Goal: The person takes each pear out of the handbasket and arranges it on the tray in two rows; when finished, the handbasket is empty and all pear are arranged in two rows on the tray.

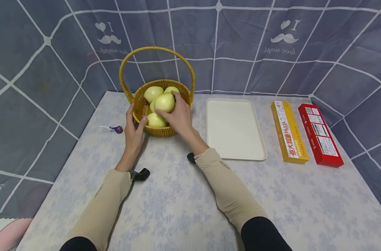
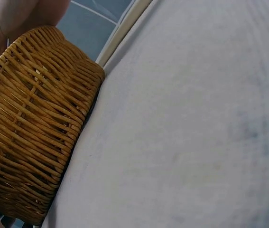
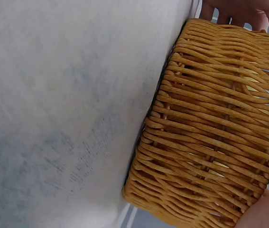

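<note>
A wicker basket with a tall arched handle stands at the back left of the table and holds several pale green apples. My left hand holds the basket's left side, its thumb near the front rim and its fingers along the outside. Over the basket, my right hand grips the top apple between thumb and fingers. Another apple lies below it, by the front rim. Both wrist views show the basket's woven wall close up; the left hand's fingers appear beyond it in the right wrist view.
Right of the basket lies a cream tray. Farther right are a yellow pasta box and a red box. A wrapped lollipop lies left of the left hand. Patterned cloth hangs behind the table.
</note>
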A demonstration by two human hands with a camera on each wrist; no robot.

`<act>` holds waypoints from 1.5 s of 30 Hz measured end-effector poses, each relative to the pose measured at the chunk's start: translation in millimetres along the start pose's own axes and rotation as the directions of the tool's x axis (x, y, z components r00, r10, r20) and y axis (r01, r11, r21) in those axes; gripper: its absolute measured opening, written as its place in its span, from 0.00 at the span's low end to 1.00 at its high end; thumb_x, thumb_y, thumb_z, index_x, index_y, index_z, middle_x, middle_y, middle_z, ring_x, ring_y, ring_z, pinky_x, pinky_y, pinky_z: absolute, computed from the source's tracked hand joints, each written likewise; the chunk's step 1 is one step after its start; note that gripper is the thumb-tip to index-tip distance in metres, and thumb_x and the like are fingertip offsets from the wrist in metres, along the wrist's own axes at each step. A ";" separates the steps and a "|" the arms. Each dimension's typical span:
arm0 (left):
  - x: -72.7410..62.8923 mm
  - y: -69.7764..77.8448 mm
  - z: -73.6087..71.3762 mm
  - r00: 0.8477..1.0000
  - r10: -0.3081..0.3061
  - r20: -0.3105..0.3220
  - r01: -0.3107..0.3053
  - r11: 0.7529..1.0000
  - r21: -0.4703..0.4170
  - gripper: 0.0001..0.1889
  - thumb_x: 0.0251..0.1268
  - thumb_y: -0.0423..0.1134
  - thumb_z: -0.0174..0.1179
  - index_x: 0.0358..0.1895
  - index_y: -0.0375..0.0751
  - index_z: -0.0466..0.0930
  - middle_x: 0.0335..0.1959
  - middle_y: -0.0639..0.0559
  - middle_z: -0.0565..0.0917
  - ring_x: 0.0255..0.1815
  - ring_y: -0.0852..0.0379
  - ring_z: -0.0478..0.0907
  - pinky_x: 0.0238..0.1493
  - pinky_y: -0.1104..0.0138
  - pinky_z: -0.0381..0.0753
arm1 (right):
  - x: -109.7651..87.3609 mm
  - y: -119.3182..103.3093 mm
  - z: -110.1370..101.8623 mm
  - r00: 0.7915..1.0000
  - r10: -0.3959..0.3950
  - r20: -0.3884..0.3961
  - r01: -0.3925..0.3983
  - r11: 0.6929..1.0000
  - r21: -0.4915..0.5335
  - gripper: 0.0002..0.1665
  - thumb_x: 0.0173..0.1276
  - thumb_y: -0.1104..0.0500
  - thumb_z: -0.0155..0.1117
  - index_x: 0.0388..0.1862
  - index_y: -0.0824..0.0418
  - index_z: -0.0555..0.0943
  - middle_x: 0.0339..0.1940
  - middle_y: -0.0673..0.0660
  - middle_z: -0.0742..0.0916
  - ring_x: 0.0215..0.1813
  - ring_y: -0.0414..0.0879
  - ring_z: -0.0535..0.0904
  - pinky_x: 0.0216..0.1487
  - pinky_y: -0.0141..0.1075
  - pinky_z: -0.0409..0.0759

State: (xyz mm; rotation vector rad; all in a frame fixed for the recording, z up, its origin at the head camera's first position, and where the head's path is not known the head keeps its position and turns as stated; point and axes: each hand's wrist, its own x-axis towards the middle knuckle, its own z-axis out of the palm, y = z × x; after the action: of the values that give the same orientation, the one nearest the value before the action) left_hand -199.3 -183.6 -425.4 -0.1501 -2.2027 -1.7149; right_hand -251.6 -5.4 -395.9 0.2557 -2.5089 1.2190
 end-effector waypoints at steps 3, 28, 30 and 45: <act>3.8 -0.5 2.1 1.000 0.000 -0.003 0.000 1.000 0.000 0.37 0.80 0.44 0.53 0.86 0.45 0.50 0.85 0.39 0.57 0.83 0.38 0.60 0.79 0.45 0.62 | 2.1 -1.5 -0.3 1.000 0.010 -0.026 -0.011 1.000 -0.016 0.49 0.61 0.41 0.81 0.75 0.58 0.71 0.66 0.57 0.85 0.64 0.56 0.83 0.63 0.49 0.77; 1.7 0.5 4.2 1.000 0.003 -0.008 -0.002 1.000 0.020 0.37 0.80 0.41 0.55 0.85 0.39 0.51 0.85 0.36 0.56 0.85 0.39 0.55 0.82 0.46 0.57 | -10.1 6.2 -70.2 0.999 -0.015 0.038 0.011 0.995 0.103 0.52 0.58 0.49 0.84 0.78 0.59 0.71 0.69 0.58 0.83 0.68 0.55 0.77 0.74 0.50 0.66; 2.7 -0.1 3.8 1.000 0.006 0.000 -0.006 1.000 0.017 0.37 0.80 0.41 0.54 0.86 0.39 0.51 0.85 0.36 0.55 0.85 0.38 0.55 0.81 0.46 0.58 | -10.9 10.3 -79.0 1.000 0.000 0.031 -0.004 0.991 0.134 0.52 0.58 0.50 0.84 0.78 0.59 0.71 0.69 0.57 0.83 0.69 0.53 0.77 0.74 0.46 0.69; 5.8 -6.4 4.9 1.000 0.017 0.009 -0.017 0.999 -0.032 0.36 0.81 0.41 0.52 0.86 0.41 0.50 0.85 0.36 0.55 0.85 0.37 0.54 0.82 0.46 0.56 | -4.8 63.7 -126.7 0.988 0.155 -0.018 -0.151 0.979 0.138 0.52 0.54 0.50 0.85 0.76 0.62 0.73 0.65 0.60 0.85 0.70 0.53 0.76 0.66 0.41 0.81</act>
State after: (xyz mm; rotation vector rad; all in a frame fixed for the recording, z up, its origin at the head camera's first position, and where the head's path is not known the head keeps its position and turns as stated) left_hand -207.6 -181.3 -430.4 -0.1849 -2.1749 -1.7448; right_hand -238.4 133.7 -371.1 0.0780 -2.4620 1.4469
